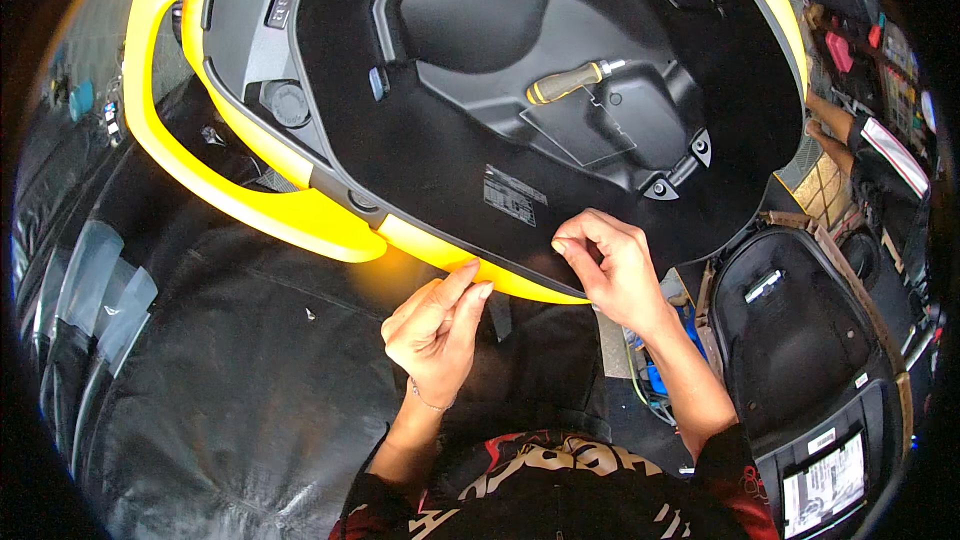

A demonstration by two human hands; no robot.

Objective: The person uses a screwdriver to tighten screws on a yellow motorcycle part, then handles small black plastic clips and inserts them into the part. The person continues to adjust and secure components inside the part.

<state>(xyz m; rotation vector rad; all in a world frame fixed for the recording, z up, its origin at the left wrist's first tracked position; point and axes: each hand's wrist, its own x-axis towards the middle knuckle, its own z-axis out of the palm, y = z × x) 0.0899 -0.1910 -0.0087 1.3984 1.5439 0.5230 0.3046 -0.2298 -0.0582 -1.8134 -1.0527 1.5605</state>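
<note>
In front of me is a scooter body with yellow side panels (500, 279) and an open black storage compartment (590, 35). A screwdriver (568, 84) with a yellow and grey handle lies inside it. My left hand (436, 325) is beside the near yellow panel, thumb and forefinger brought close together. Over the compartment's near rim, my right hand (615, 265) is curled, its thumb against the fingers. Whatever either pinch holds, if anything, is too small to make out. A printed label (512, 195) sits on the compartment wall, left of my right hand.
A yellow grab rail (250, 225) curves out at the left. Black sheeting (240, 370) covers the area below it. To the right, a black moulded part (790, 330) lies in a cardboard box beside a labelled black panel (825, 480). Another person's arm (832, 130) shows at far right.
</note>
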